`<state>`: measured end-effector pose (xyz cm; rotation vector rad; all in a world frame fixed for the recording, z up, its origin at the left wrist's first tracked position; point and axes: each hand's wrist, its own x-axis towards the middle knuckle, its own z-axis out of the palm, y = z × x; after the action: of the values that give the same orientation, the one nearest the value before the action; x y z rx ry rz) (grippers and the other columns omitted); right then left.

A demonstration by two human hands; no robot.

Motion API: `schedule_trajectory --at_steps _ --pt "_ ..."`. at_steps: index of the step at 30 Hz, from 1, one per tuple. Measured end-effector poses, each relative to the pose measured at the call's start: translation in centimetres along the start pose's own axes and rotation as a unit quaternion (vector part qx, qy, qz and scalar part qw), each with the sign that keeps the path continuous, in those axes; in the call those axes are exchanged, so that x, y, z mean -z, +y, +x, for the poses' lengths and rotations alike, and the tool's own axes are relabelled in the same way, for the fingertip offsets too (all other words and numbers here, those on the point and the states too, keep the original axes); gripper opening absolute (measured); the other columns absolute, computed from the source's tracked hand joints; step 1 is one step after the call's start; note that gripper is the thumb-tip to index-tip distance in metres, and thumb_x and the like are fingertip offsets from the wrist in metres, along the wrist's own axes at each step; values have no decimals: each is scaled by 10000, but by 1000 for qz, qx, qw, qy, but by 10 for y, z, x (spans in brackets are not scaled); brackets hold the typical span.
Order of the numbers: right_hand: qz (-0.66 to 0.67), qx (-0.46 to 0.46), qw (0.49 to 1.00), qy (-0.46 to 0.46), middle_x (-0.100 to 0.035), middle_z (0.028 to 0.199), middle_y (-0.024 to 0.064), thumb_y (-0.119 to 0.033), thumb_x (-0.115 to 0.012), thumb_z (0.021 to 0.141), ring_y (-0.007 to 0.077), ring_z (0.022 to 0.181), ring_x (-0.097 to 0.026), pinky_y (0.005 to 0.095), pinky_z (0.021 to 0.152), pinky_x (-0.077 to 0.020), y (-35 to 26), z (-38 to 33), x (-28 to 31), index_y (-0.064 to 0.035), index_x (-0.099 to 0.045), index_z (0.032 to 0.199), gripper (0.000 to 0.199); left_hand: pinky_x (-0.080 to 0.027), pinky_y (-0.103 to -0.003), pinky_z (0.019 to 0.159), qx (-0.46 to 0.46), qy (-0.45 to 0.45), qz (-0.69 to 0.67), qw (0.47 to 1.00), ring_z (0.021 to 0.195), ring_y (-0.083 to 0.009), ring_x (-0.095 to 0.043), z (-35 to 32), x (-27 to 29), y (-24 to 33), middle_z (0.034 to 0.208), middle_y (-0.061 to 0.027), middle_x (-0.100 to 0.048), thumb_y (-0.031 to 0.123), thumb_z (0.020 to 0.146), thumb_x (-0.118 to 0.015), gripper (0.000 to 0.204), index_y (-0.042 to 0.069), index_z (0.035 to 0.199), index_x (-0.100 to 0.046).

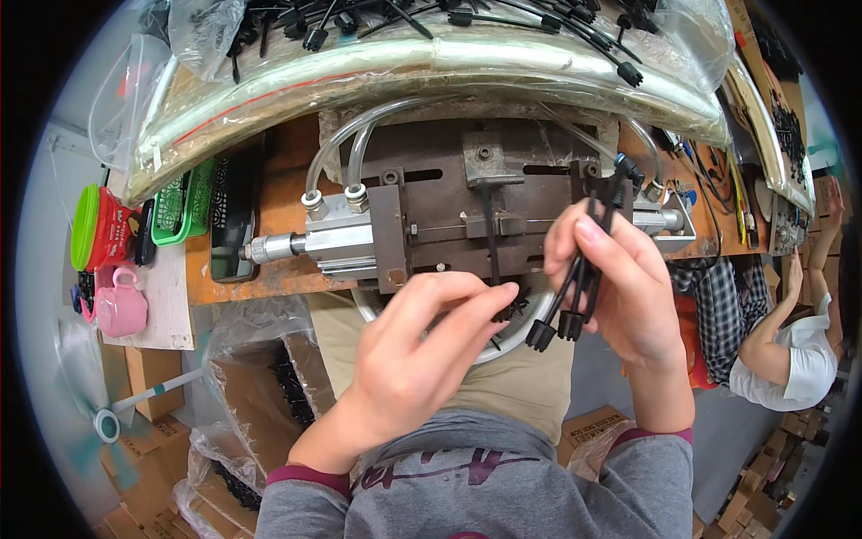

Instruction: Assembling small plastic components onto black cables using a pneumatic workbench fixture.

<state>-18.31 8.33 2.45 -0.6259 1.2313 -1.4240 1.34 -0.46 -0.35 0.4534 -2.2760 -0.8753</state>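
With thumb and fingers closed, my left hand [422, 346] pinches the near end of a thin black plastic rod [491, 234]. That rod lies across the middle of a dark metal clamping fixture [440, 211], its far end at a small metal block [485, 160]. My right hand [620, 278] grips a bunch of black rods [579, 292] to the right of the fixture, their notched, crown-like ends pointing down toward me. Part of the bunch is hidden behind the fingers. A silver air cylinder [339, 241] with clear hoses joins the fixture's left side.
A plastic-wrapped padded rim [431, 65] curves behind the fixture, with many black rods [467, 18] piled beyond. At left are a green basket [184, 202] and a pink cup [121, 304]. Plastic-lined cartons [260, 377] stand below left. Another person [781, 359] works at far right.
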Motion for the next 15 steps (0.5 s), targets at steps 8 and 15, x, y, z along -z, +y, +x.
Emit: schedule_trajectory --at_steps 8,15 --pt "-27 36 998 36 -613 899 45 -279 -488 1050 26 597 -541 173 446 -415 2 -12 1 -48 -571 944 267 -559 -351 793 -56 -57 175 981 889 -268 -690 6 -26 -7 1313 -189 -612 58 743 -747 299 -5 1030 -692" --pt "-30 71 996 46 -604 917 60 -272 -474 1053 23 589 -524 162 461 -416 5 -18 5 -47 -557 926 272 -536 -293 668 -63 -65 210 974 658 -181 -623 11 -25 -8 1227 -199 -658 45 728 -691 260 -33 975 -697"
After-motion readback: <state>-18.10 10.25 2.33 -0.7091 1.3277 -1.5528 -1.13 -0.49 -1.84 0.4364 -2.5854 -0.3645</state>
